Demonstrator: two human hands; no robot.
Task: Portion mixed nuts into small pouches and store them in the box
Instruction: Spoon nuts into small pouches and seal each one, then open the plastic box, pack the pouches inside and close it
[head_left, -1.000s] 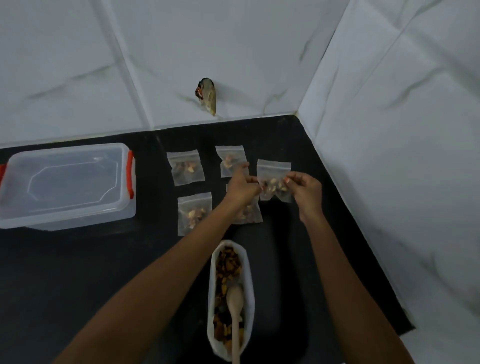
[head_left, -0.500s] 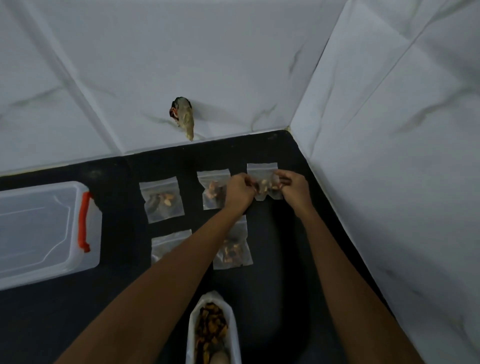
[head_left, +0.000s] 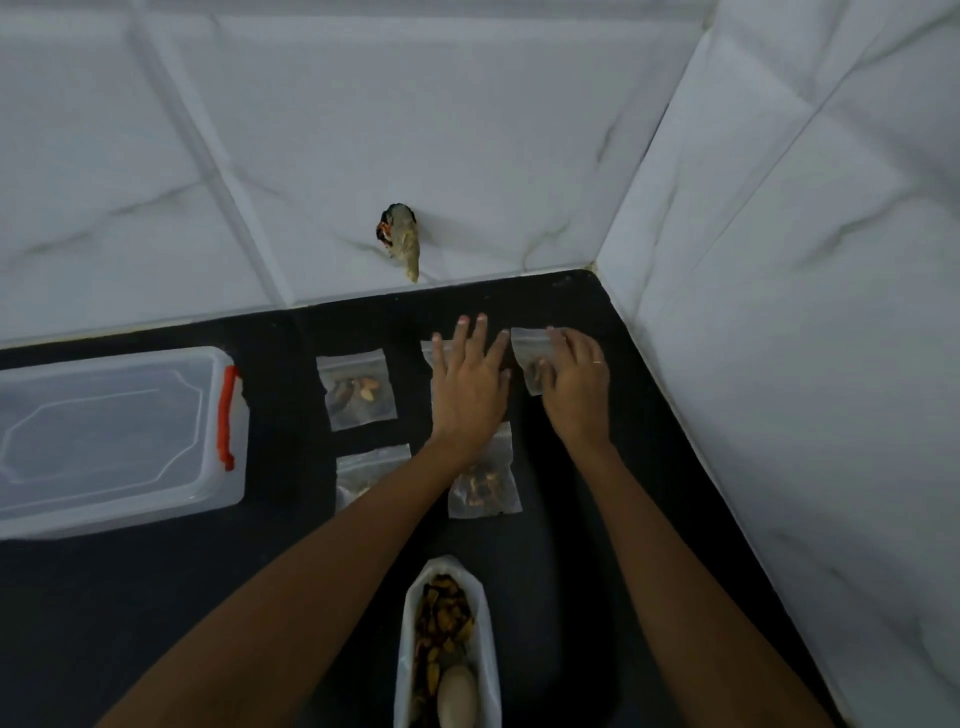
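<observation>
1. The left hand (head_left: 470, 384) lies flat in the back row of the counter (head_left: 156, 597). Its fingers are straight and spread, grasping nothing, and they press down on the covered pouch (head_left: 427, 353), of which only the left edge shows.
2. The right hand (head_left: 574, 387) rests on the rightmost pouch (head_left: 527, 351), near the counter's back right corner. Its fingers lie on top of the plastic, lightly bent, pressing rather than gripping; the thumb is hidden.
3. The back-left pouch (head_left: 356, 389) lies flat with nuts inside, just left of the left hand.
4. The front-left pouch (head_left: 363, 467) sits nearer the front edge, partly under the left forearm.
5. The middle pouch (head_left: 485, 483) lies between the two forearms, with nuts visible inside.
6. The box (head_left: 104, 431), clear with its lid on and a red latch (head_left: 227, 415), stands at the counter's left edge, apart from the pouches.
7. The bag of mixed nuts (head_left: 447, 623) stands open at the front edge between the forearms, with a pale spoon (head_left: 457, 696) inside it.
8. White marbled wall tiles (head_left: 519, 130) meet the counter at its back and right edges.
</observation>
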